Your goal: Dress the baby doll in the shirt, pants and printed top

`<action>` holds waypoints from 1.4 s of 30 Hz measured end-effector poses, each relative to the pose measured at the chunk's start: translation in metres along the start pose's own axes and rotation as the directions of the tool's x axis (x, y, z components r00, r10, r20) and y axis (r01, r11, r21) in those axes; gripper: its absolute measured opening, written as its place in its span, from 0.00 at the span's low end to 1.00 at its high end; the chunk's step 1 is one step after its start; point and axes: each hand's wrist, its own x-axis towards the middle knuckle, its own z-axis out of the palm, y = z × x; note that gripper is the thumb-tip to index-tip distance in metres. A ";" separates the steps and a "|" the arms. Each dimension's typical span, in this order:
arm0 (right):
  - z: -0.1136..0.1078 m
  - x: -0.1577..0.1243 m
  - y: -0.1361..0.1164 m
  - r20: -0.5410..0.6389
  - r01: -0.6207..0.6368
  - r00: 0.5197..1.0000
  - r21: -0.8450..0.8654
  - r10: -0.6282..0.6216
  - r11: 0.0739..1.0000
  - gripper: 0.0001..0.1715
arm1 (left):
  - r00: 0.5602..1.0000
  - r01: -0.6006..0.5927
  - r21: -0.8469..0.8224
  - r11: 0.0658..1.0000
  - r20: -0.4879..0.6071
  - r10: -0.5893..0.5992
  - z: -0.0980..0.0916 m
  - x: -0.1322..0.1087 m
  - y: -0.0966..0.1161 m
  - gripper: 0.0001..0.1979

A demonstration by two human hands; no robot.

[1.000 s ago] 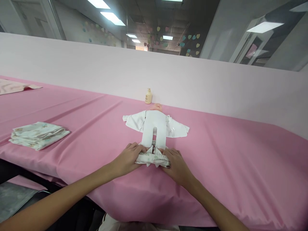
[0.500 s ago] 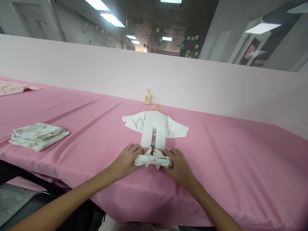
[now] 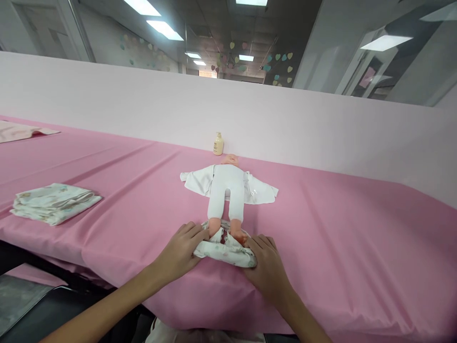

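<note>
A baby doll (image 3: 228, 190) with a white body lies on its back, its head toward the wall and its feet toward me. A white shirt (image 3: 262, 190) is spread out under its upper body. Around the doll's feet is a bunched pair of white patterned baby pants (image 3: 225, 252). My left hand (image 3: 185, 245) is closed on the left side of the pants. On the right side my right hand (image 3: 266, 259) grips them too, its fingers curled by the doll's foot. Both orange-toned lower legs show between my hands.
A cream pump bottle (image 3: 218, 144) stands behind the doll's head by the white wall (image 3: 143, 105). Folded patterned cloth (image 3: 55, 202) lies on the left of the pink-covered table (image 3: 339, 238). A pale pink cloth (image 3: 21, 132) lies farther left.
Both hands have drawn the bunched pants toward me, down the doll's legs. More of its lower legs and feet now shows.
</note>
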 end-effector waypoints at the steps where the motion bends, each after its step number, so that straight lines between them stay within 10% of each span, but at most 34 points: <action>1: -0.002 -0.002 -0.002 0.013 -0.006 1.000 0.010 0.006 1.000 0.10 | 1.000 0.016 -0.011 1.000 0.017 -0.016 -0.003 -0.002 0.004 0.06; 12: -0.024 -0.027 -0.036 0.046 0.010 0.999 0.265 -0.023 0.964 0.16 | 0.975 0.105 -0.234 0.967 0.214 -0.054 -0.038 -0.018 0.046 0.09; 18: -0.043 -0.040 -0.050 0.201 -0.158 0.978 0.495 0.064 0.855 0.16 | 0.947 0.161 -0.426 0.890 0.321 -0.017 -0.062 -0.023 0.070 0.15; 25: -0.079 -0.049 -0.068 0.474 -0.494 0.846 0.528 0.242 0.691 0.24 | 0.859 0.423 -0.513 0.747 0.489 -0.151 -0.076 -0.036 0.080 0.18; 32: -0.122 0.008 -0.058 0.398 -0.243 0.914 0.381 0.079 0.892 0.25 | 0.932 0.177 -0.350 0.920 0.359 -0.043 -0.122 0.025 0.068 0.25; 42: -0.181 0.050 -0.039 0.489 0.017 0.871 0.063 -0.046 0.998 0.29 | 0.890 -0.110 -0.232 0.967 0.410 0.200 -0.161 0.066 0.062 0.33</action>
